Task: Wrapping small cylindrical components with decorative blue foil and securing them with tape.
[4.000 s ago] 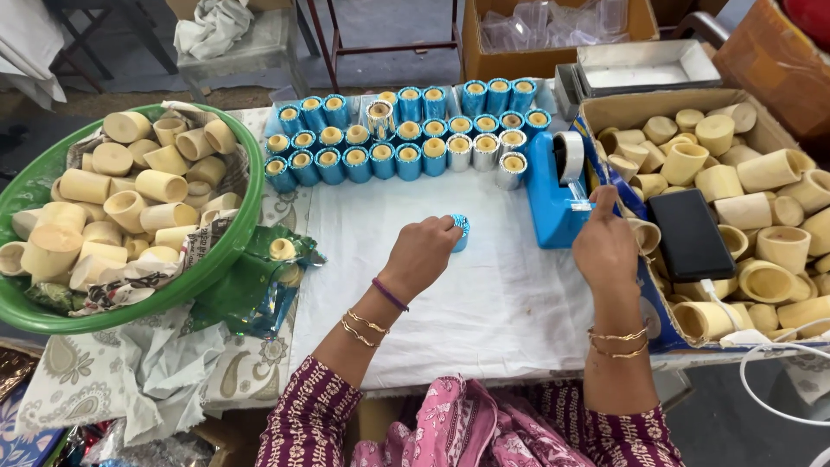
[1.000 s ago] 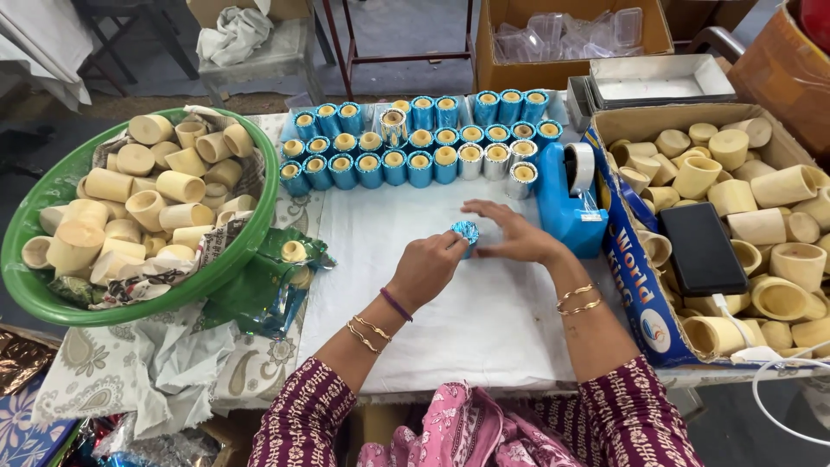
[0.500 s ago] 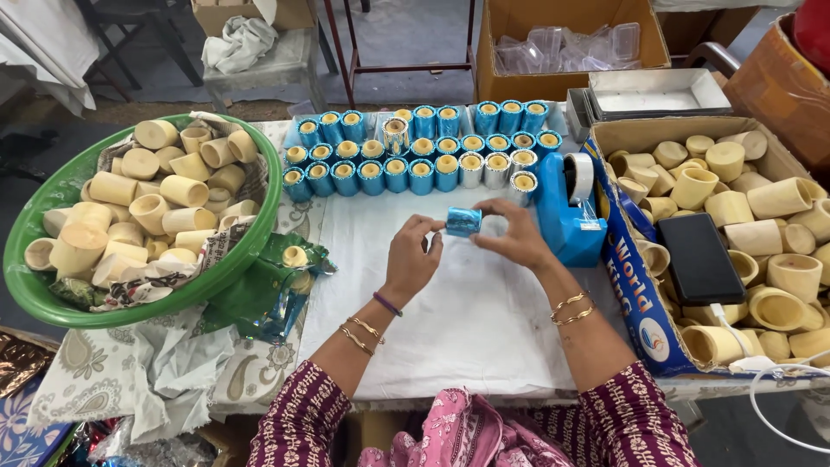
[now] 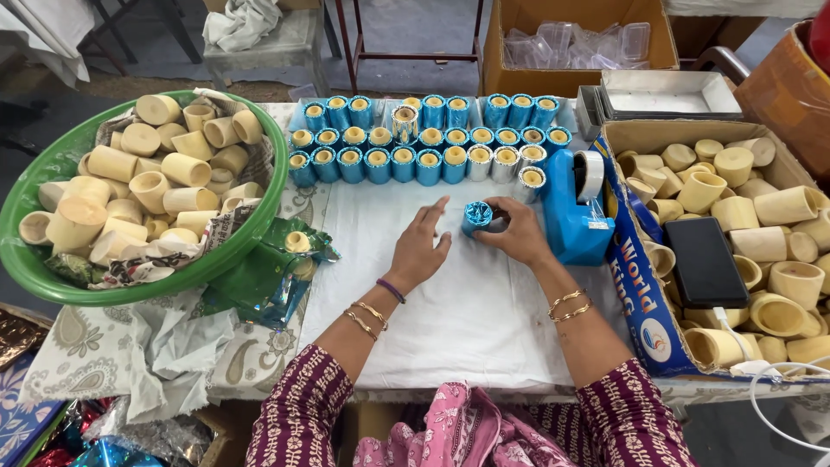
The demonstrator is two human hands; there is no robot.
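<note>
1. Blue-foil-wrapped cup sits at the centre of the frame on the white cloth, just below the rows of finished blue and silver cups along the upper middle.

2. Risk, as I judge it: the crinkled foil gathered at the cup's top looks loosely tucked. A slack pinch could let it spring open, and a hard squeeze could tear the thin foil or crush the small cup.

3. Another risk: the cup lies close to the nearest row and to the blue tape dispenser at centre right. A careless sweep of the wrist could topple the upright cups like dominoes.

4. Right hand: fingers curled round the cup's right side, closed on it, thumb toward its lower edge.

5. Left hand: fingers spread and mostly straight, gripping nothing, the fingertips just beside the cup's left side; whether they touch it I cannot tell.

6. Bare cups fill the green basin at left and the cardboard box at right.
</note>
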